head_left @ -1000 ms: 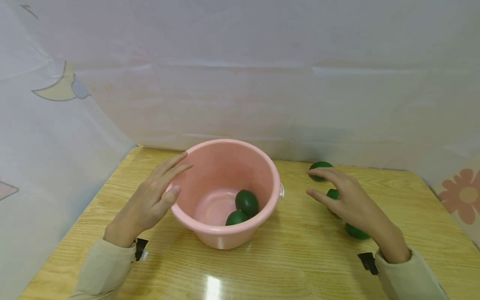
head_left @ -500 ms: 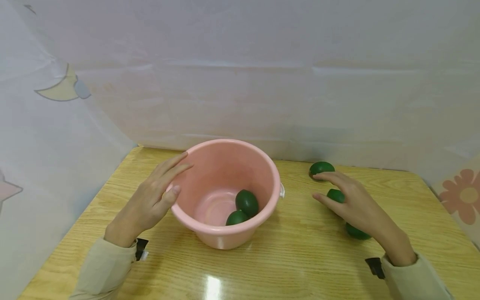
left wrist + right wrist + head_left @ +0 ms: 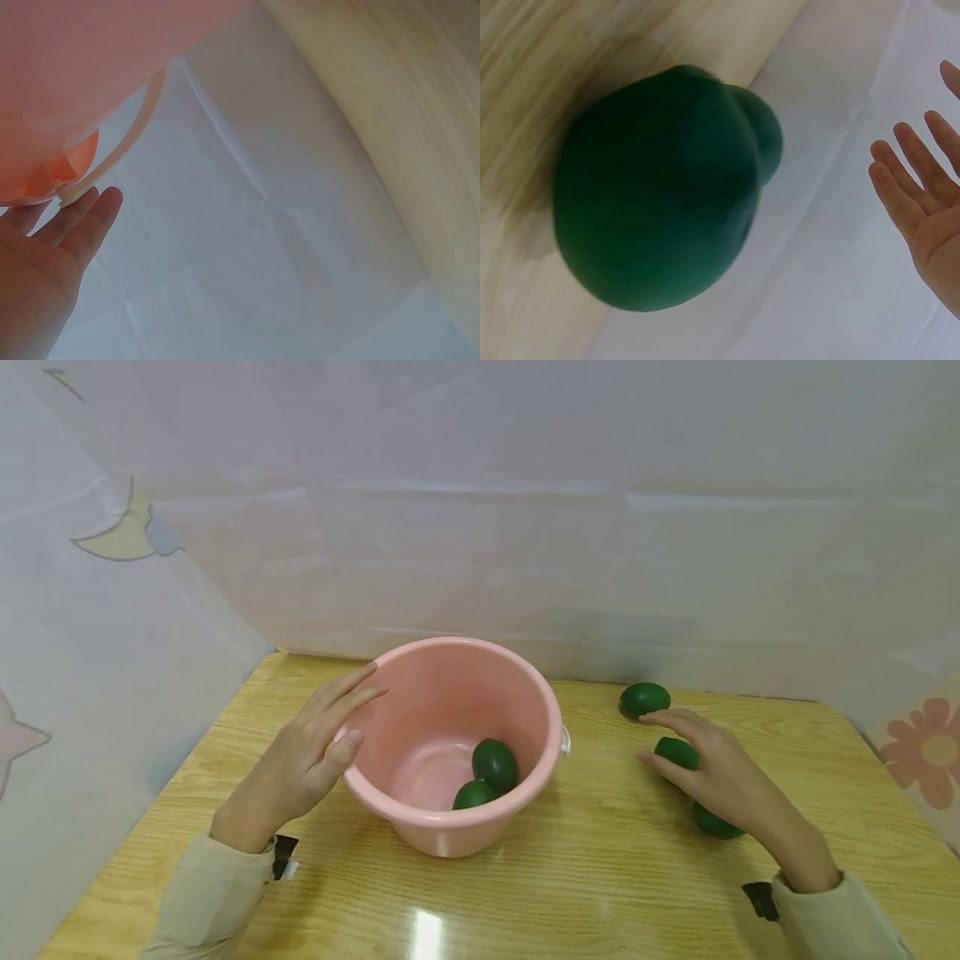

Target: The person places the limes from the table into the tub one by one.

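Observation:
A pink plastic bucket [image 3: 444, 838] stands on the table, with two dark green egg-shaped fruits, like avocados, inside: one upper fruit [image 3: 495, 766] and one lower fruit [image 3: 474, 794]. My left hand [image 3: 296, 752] rests at the bucket's left rim, fingers extended; in the left wrist view its fingertips meet the rim beside the bail handle [image 3: 127, 139]. Over the table at right hovers my right hand [image 3: 716, 768], thumb and fingers apart, holding nothing. Around it lie three similar fruits: a back fruit [image 3: 645, 699], a middle fruit [image 3: 675, 751] and a front fruit [image 3: 716, 823], the latter two partly hidden by it.
The wooden table [image 3: 570, 877] ends at a pale cloth backdrop [image 3: 480, 527] close behind the bucket. A white handle joint [image 3: 566, 741] sticks out at the bucket's right side. Both wrists wear black straps.
My right hand has drifted right and slightly toward me, uncovering more of the back and middle fruits. The left hand and bucket have stayed in place.

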Demonstrator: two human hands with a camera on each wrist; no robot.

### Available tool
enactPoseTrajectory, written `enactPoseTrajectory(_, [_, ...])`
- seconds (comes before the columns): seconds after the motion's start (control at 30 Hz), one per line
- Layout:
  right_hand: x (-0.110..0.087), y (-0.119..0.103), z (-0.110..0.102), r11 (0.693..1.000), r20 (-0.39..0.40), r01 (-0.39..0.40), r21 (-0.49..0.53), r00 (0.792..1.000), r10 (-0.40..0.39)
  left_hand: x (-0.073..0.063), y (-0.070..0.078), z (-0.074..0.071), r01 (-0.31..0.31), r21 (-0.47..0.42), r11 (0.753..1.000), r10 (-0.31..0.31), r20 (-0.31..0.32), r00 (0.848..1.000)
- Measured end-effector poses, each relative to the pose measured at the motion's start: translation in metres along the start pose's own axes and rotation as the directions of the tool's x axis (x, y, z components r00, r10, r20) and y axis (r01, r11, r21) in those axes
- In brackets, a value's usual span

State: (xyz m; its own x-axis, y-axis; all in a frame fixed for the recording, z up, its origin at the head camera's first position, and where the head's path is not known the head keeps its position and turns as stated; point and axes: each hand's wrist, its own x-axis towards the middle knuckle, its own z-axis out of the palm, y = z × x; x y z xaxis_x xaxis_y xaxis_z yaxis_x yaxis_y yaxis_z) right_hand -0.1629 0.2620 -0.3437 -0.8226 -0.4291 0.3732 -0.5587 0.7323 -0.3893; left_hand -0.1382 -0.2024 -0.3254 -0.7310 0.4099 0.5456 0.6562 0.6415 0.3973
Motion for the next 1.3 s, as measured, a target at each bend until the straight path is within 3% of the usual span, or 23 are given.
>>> enactPoseTrajectory(0.27, [-0.007,0.011,0.000,0.999,0.008,-0.048,0.005,0.999,0.048,0.000,0.000,0.000,0.008,-0.001,1.000,-0.008,0.002,1.000])
enactPoseTrajectory(0.57, [-0.011,0.021,0.002,0.999,0.003,-0.031,-0.018,1.000,0.031,0.000,0.000,0.000,0.008,-0.006,1.000,-0.008,0.002,1.000])
enactPoseTrajectory(0.87, [-0.016,0.031,0.000,0.995,0.073,-0.096,-0.018,0.993,0.097,0.001,-0.001,0.000,0.016,-0.011,1.000,-0.016,0.011,1.000])
enactPoseTrajectory(1.3, [-0.019,0.046,0.001,0.989,0.094,-0.139,-0.050,0.985,0.143,0.000,0.000,-0.001,0.022,-0.003,1.000,-0.022,0.017,1.000])
